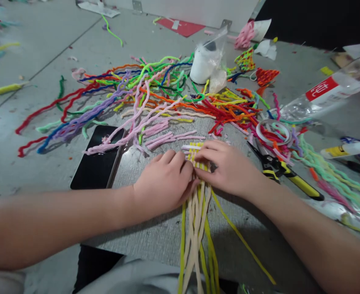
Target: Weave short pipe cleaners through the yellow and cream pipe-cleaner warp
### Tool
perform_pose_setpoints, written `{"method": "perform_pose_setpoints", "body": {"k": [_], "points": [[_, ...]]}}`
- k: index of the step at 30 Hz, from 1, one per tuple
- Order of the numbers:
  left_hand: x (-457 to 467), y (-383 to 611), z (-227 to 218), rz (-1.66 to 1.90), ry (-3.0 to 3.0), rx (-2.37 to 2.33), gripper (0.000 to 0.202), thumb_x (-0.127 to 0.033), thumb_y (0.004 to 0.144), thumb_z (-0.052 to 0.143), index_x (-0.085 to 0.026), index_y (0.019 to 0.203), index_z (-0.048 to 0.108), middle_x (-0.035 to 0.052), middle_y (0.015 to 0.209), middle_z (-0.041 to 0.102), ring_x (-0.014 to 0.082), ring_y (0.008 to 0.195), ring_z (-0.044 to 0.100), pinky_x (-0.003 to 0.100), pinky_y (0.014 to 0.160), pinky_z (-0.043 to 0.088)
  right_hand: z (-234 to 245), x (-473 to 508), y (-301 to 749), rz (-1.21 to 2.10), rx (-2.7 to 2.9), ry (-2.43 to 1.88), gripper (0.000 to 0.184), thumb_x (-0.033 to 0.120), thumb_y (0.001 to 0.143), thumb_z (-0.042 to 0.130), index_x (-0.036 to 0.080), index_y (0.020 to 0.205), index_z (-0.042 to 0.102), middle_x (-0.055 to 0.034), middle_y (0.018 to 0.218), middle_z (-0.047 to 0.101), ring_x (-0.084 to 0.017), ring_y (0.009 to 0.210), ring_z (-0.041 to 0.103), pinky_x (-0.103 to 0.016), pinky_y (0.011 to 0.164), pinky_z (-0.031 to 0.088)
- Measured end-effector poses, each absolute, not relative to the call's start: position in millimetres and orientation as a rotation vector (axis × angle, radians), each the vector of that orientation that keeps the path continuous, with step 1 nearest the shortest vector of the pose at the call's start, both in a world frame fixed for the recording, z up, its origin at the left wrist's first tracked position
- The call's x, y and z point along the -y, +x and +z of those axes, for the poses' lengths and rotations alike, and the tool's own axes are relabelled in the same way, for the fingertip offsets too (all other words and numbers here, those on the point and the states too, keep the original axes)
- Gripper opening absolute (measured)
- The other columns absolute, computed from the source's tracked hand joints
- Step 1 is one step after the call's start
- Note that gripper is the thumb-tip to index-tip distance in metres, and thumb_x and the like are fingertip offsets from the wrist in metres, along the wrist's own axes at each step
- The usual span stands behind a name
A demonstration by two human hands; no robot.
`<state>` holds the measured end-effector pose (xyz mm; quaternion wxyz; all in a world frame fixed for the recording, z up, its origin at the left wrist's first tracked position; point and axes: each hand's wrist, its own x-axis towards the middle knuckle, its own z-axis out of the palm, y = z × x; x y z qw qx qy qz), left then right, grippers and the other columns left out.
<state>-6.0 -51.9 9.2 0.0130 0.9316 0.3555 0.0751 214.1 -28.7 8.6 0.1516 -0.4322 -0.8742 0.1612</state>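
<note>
My left hand (164, 181) and my right hand (227, 167) meet over a small woven patch of yellow and cream pipe cleaners (196, 157) on the grey board (155, 232). Both hands have their fingers curled and pinched on the weave. Long yellow and cream strands (198, 237) trail from the patch toward me and hang past the board's near edge. Pink pipe cleaner pieces (167, 136) lie just beyond the patch.
A big tangle of coloured pipe cleaners (167, 90) covers the far board. A black phone (98, 157) lies left. Yellow-handled pliers (287, 173), a tape ring (273, 130), a plastic bottle (327, 92) and a glue stick (348, 150) lie right. A bagged white roll (206, 61) stands behind.
</note>
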Motion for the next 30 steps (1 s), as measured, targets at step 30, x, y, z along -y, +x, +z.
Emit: {"method": "perform_pose_setpoints", "body": {"k": [30], "points": [[53.8, -9.0, 2.7, 0.251, 2.918, -1.019, 0.032, -0.017, 0.100, 0.047, -0.013, 0.123, 0.068, 0.0123, 0.100, 0.065, 0.0282, 0.089, 0.062, 0.044, 0.079, 0.057, 7.1, 19.1, 210.2, 0.404, 2.529, -1.225, 0.013, 0.019, 0.095, 0.066, 0.017, 0.088, 0.077, -0.0090, 0.094, 0.072, -0.025, 0.095, 0.062, -0.039, 0.088, 0.047]]}}
